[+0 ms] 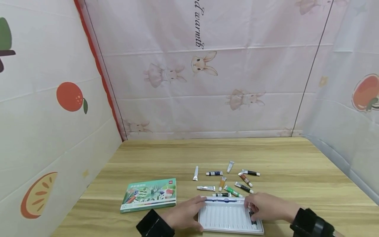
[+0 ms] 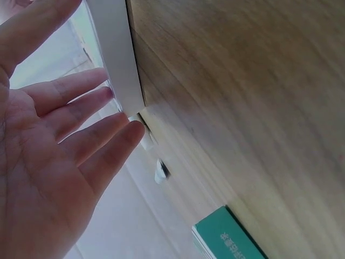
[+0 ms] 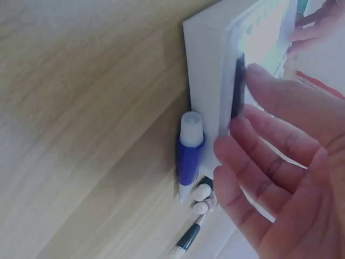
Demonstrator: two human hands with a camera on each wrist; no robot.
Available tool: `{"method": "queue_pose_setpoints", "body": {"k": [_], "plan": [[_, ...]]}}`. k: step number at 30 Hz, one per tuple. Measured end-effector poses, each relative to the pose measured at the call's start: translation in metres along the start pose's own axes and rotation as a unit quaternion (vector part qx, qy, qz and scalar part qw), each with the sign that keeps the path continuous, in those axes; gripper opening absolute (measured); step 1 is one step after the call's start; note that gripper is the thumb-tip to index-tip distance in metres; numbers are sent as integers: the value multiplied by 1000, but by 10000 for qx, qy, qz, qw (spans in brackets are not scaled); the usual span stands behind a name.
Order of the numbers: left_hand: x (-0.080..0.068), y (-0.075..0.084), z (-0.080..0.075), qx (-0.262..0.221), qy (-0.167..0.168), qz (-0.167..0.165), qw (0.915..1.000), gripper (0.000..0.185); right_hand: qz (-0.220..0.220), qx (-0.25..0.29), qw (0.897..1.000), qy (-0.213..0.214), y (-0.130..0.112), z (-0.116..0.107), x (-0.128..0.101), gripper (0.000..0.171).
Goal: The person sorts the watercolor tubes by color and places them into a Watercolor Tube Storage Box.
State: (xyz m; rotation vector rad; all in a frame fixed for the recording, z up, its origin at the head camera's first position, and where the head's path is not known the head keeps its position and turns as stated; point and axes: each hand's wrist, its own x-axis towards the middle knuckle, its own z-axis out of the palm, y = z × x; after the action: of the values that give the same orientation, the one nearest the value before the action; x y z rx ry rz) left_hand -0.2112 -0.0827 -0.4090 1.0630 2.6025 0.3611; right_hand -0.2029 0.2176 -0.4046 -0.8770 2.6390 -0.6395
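Observation:
A white ribbed plastic tray (image 1: 220, 215) lies at the front of the table. My right hand (image 1: 265, 205) pinches a dark paint tube (image 1: 253, 220) between thumb and fingers at the tray's right end. In the right wrist view that dark tube (image 3: 238, 86) stands out against the pale tray. A blue paint tube (image 3: 188, 162) with a white cap lies just outside the tray wall. My left hand (image 1: 185, 212) rests at the tray's left edge, its fingers (image 2: 102, 137) extended along the side. A slim blue stick (image 1: 226, 200) lies in the tray's back groove.
Behind the tray several paint tubes lie scattered, among them a green one (image 1: 233, 191), an ochre one (image 1: 222, 183) and a brown one (image 1: 244, 179). A green printed box (image 1: 149, 194) lies to the left. Patterned cloth (image 1: 189, 115) hangs around the wooden table (image 1: 165, 154).

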Motion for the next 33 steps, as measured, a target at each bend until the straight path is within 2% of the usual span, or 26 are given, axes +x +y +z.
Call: {"method": "queue_pose_setpoints", "body": {"k": [4, 11, 17, 23, 33], "plan": [[0, 1, -1, -72, -27, -131, 9999, 70, -10, -197, 9998, 29, -1, -1, -5, 22], [1, 3, 0, -38, -89, -212, 9997, 69, -173, -617, 9977, 227, 3, 5, -7, 20], [2, 4, 0, -7, -110, -276, 9996, 69, -757, -898, 9926, 307, 8, 4, -10, 21], [2, 4, 0, 7, -108, -256, 9996, 69, -1241, -767, 9871, 663, 12, 1, -16, 18], [0, 2, 0, 89, -74, -174, 9998, 70, -1206, -755, 9871, 728, 16, 3, -19, 16]]}}
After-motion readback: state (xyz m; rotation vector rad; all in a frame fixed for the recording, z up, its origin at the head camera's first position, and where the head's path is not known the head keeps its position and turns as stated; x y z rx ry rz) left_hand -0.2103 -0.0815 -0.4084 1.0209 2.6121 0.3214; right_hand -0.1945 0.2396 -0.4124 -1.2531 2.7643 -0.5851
